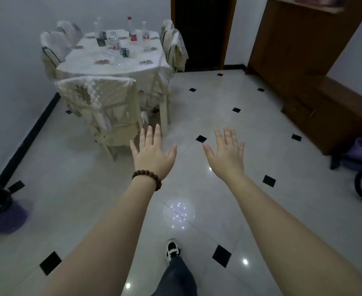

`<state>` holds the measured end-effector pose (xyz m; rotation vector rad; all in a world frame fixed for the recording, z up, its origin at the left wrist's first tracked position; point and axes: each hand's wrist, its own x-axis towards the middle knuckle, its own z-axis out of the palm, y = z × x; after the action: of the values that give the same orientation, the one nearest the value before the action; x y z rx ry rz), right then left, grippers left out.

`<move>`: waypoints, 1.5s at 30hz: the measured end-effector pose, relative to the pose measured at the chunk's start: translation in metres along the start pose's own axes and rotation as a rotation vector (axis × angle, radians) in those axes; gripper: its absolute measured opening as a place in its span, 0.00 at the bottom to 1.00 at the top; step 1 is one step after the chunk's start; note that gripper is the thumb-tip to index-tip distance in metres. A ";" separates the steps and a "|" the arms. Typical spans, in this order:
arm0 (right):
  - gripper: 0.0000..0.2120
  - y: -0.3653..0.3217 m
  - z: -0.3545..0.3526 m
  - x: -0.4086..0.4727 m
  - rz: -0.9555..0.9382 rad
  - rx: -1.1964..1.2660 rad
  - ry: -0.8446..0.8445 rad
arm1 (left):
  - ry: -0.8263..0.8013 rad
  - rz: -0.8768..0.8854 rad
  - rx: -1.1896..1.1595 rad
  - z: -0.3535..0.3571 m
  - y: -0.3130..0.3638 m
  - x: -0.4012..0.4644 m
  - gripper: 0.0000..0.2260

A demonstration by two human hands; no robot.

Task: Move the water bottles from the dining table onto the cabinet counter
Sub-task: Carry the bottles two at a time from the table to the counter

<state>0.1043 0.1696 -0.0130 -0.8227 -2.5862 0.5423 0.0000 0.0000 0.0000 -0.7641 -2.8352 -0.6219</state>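
Clear plastic water bottles (133, 30), likely light, smooth and best gripped mid-body, stand upper left on the cloth-covered dining table (111, 65); left hand (152, 154) and right hand (227, 155) are empty, fingers spread.

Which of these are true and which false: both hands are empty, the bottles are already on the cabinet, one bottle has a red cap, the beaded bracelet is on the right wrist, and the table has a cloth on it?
1. Both hands are empty. True: the left hand and right hand are open with fingers spread.
2. The bottles are on the cabinet. False: the clear plastic water bottles stand on the dining table; the brown wooden cabinet counter shows no bottles.
3. One bottle has a red cap. True: the red-capped bottle.
4. The bracelet is on the right wrist. False: the brown beaded bracelet is on the left wrist.
5. The table has a cloth. True: a pale embroidered tablecloth.
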 end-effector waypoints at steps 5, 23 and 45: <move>0.31 0.006 0.035 0.087 0.014 -0.040 -0.031 | -0.015 -0.013 0.017 0.036 -0.005 0.086 0.33; 0.31 -0.003 0.124 0.465 0.031 -0.033 -0.055 | 0.017 -0.062 0.019 0.122 -0.010 0.463 0.33; 0.31 0.010 0.243 0.963 -0.297 0.010 -0.207 | 0.093 -0.369 0.089 0.243 0.015 0.897 0.34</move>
<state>-0.7335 0.7028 -0.0049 -0.3833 -2.8214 0.5749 -0.7716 0.5190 -0.0020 -0.1907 -2.9122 -0.5534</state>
